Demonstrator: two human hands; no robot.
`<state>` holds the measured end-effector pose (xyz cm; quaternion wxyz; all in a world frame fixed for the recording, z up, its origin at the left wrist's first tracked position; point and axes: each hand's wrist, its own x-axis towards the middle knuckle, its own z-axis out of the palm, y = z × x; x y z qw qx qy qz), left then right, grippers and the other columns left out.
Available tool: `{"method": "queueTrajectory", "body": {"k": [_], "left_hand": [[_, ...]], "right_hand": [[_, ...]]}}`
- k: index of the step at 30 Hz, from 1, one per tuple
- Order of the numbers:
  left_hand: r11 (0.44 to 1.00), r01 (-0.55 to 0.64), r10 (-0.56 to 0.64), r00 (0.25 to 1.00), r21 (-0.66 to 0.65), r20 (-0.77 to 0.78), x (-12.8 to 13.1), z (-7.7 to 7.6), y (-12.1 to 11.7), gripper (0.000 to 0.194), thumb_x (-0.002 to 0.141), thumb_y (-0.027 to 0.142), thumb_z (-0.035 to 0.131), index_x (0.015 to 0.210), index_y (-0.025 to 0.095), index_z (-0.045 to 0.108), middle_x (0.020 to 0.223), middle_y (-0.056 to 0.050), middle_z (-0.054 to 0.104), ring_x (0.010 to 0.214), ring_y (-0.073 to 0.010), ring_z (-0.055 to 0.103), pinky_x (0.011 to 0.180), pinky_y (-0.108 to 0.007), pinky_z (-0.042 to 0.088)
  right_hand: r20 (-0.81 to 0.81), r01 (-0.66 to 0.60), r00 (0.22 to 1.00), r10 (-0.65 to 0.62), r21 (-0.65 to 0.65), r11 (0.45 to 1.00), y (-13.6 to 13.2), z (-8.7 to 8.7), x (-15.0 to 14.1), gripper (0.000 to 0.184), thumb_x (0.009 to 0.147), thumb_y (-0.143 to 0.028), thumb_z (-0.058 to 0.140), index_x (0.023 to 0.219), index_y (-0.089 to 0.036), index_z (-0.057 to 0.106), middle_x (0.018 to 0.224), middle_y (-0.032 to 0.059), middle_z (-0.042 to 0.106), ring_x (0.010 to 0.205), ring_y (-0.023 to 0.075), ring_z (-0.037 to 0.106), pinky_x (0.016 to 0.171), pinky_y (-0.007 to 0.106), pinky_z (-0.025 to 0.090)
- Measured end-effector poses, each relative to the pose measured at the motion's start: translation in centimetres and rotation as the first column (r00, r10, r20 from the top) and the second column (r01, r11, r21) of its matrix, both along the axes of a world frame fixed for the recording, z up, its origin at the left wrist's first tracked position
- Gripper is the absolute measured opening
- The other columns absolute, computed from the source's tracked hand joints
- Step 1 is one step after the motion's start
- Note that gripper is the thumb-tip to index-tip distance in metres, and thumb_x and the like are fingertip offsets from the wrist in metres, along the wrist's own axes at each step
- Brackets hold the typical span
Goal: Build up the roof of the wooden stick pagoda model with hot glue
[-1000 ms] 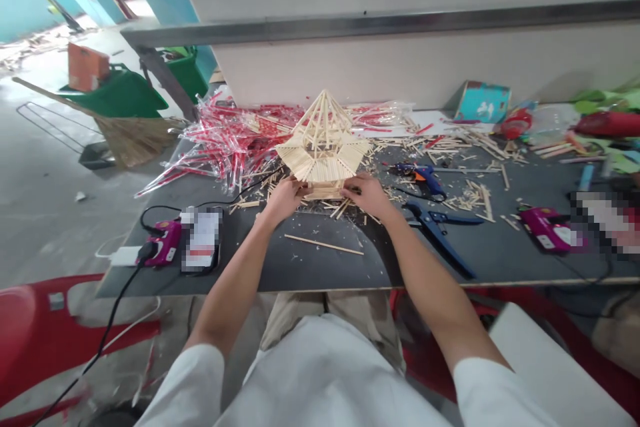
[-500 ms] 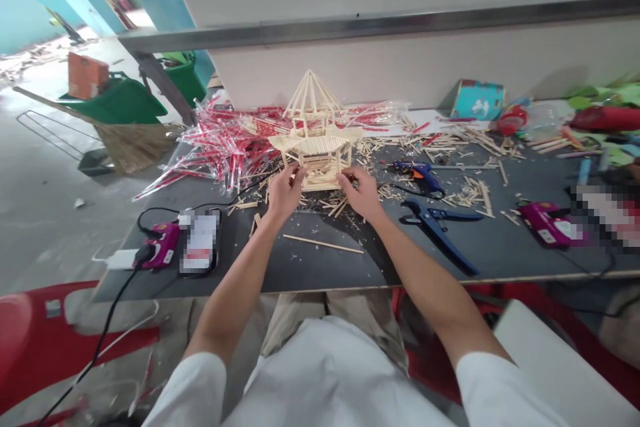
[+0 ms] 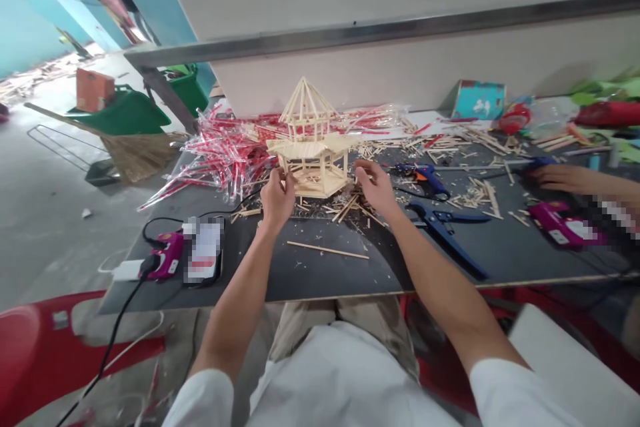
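Note:
A model pavilion [image 3: 313, 143] made of thin wooden sticks stands on the dark table, with a pointed frame roof and a railed base. My left hand [image 3: 278, 199] has its thumb and fingers closed on the left corner of the base. My right hand [image 3: 376, 190] is just right of the model, its fingers bent and apart, with nothing seen in them. A single long stick [image 3: 327, 250] lies in front. To the right of my right hand are a blue glue gun [image 3: 423, 177] and a blue-handled cutter [image 3: 450, 237].
Red-and-clear plastic wrappers [image 3: 225, 153] lie behind on the left, cut sticks [image 3: 477, 197] on the right. A phone [image 3: 205, 250] and a purple power strip [image 3: 167, 253] are at left. Another person's hand [image 3: 565, 177] reaches in above a second purple strip [image 3: 565, 223].
The pavilion has turned, now showing a corner towards me. My right hand has come off it to the right. Another person's hand has entered at the right.

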<state>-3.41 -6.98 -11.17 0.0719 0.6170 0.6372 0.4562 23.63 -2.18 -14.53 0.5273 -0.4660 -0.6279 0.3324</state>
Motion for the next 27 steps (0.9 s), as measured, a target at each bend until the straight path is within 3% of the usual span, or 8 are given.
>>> {"method": "queueTrajectory", "body": {"k": [2,5,11,15,19,23,27], "left_hand": [[1.000,0.014,-0.014,1.000,0.010,0.009,-0.5,-0.4,0.1,0.017,0.105,0.035,0.049,0.112,0.022,0.059,0.099,-0.007,0.079,0.074,-0.0184,0.069,0.077,-0.031,0.048],[0.999,0.044,-0.045,0.998,0.026,0.034,-0.9,-1.2,0.2,0.016,0.105,0.035,0.049,0.110,0.022,0.058,0.101,-0.008,0.079,0.091,-0.0205,0.073,0.085,-0.032,0.050],[0.995,0.083,-0.088,0.991,0.054,0.097,-0.5,-2.2,1.0,0.026,0.109,0.039,0.043,0.108,0.020,0.061,0.101,-0.007,0.077,0.093,-0.0187,0.073,0.086,-0.030,0.053],[0.992,0.112,-0.117,0.990,0.063,0.082,-0.2,-2.7,2.2,0.032,0.109,0.038,0.041,0.120,0.018,0.064,0.112,-0.011,0.073,0.101,-0.0194,0.071,0.090,-0.030,0.054],[0.990,0.115,-0.118,0.992,0.079,0.046,0.4,-2.9,2.2,0.040,0.109,0.036,0.044,0.143,0.018,0.054,0.134,-0.018,0.063,0.115,-0.0221,0.067,0.090,-0.032,0.055],[0.984,0.145,-0.140,0.989,0.104,-0.049,1.5,-2.7,1.0,0.035,0.111,0.037,0.040,0.130,0.019,0.063,0.131,-0.017,0.065,0.127,-0.0264,0.060,0.110,-0.044,0.047],[0.962,0.257,-0.242,0.959,0.089,-0.148,2.4,-2.7,0.4,0.028,0.109,0.038,0.047,0.117,0.020,0.067,0.117,-0.012,0.073,0.116,-0.0266,0.064,0.105,-0.045,0.047]], "right_hand": [[0.002,-0.077,0.997,0.077,-0.020,0.997,0.3,-0.3,-0.1,0.065,0.091,-0.073,0.062,0.129,-0.021,0.068,0.126,0.0134,0.073,0.107,0.0260,0.068,0.089,0.040,0.057],[-0.005,-0.208,0.978,0.208,-0.037,0.977,-0.1,0.1,-0.8,0.057,0.092,-0.071,0.063,0.118,-0.022,0.073,0.112,0.0093,0.078,0.101,0.0249,0.070,0.092,0.040,0.055],[-0.079,-0.264,0.962,0.260,-0.038,0.964,-2.0,2.2,-1.0,0.048,0.092,-0.064,0.068,0.115,-0.022,0.073,0.096,0.0063,0.078,0.080,0.0219,0.066,0.076,0.036,0.053],[-0.113,-0.262,0.960,0.257,-0.030,0.965,-2.2,2.2,-1.0,0.042,0.091,-0.060,0.070,0.111,-0.023,0.073,0.096,0.0062,0.079,0.081,0.0219,0.067,0.075,0.035,0.051],[-0.101,-0.244,0.965,0.241,-0.017,0.970,-1.9,1.6,-0.9,0.040,0.093,-0.058,0.069,0.110,-0.023,0.074,0.096,0.0063,0.079,0.081,0.0225,0.067,0.075,0.035,0.052],[-0.058,-0.212,0.975,0.213,0.029,0.977,-1.5,1.2,-0.6,0.036,0.093,-0.055,0.072,0.106,-0.022,0.077,0.103,0.0065,0.079,0.097,0.0254,0.069,0.092,0.039,0.051],[-0.042,-0.188,0.981,0.191,0.059,0.980,-1.3,1.2,-0.4,0.039,0.093,-0.057,0.071,0.108,-0.022,0.078,0.104,0.0064,0.079,0.102,0.0261,0.070,0.099,0.040,0.050]]}}
